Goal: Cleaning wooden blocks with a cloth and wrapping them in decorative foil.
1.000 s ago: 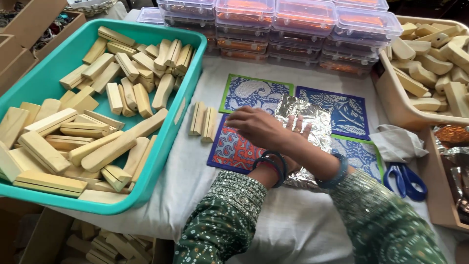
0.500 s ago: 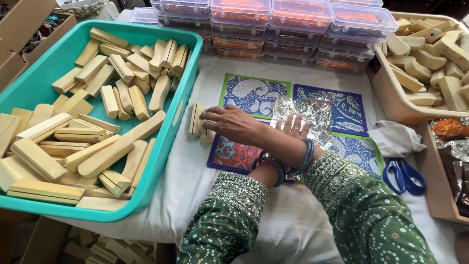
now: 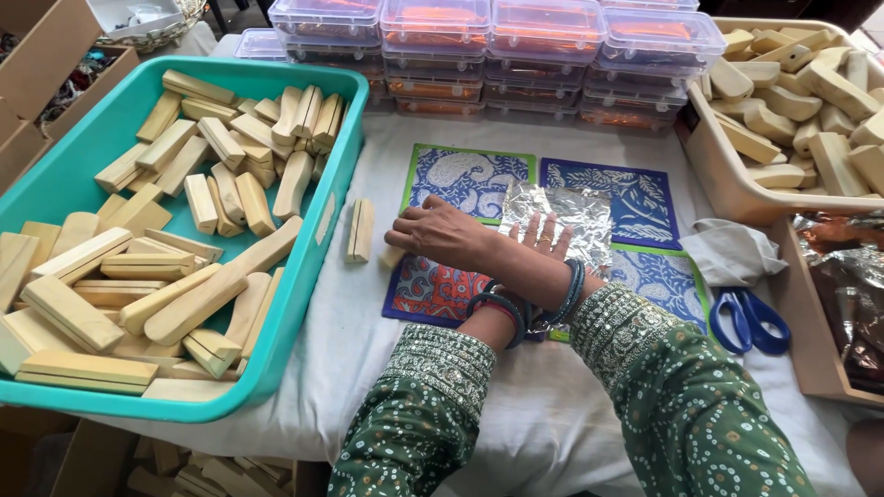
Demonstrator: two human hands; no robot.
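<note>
The two forearms are crossing just above the green sleeves. The left hand [image 3: 543, 241] is lying mostly hidden under the right wrist, with only its fingers [image 3: 541, 230] showing, spread flat and pressing on a sheet of crinkled foil [image 3: 566, 210]. The right hand [image 3: 442, 235] is reaching across to the left, its fingers bending down over a small pale block [image 3: 393, 256] at their tips. Whether they are gripping it or only touching it cannot be told.

The foil is probably handling as very light, limp and easy to tear, so it is best pinned flat or lifted by an edge. The block is looking stiff, smooth and light, best pinched across its long sides.

Just beyond the right fingertips two more blocks [image 3: 359, 230] are standing together beside the teal tray [image 3: 324, 230]. Patterned mats [image 3: 465, 175] are lying under and beyond both hands. Farther off, stacked clear boxes [image 3: 516, 41] are lining the back.
</note>
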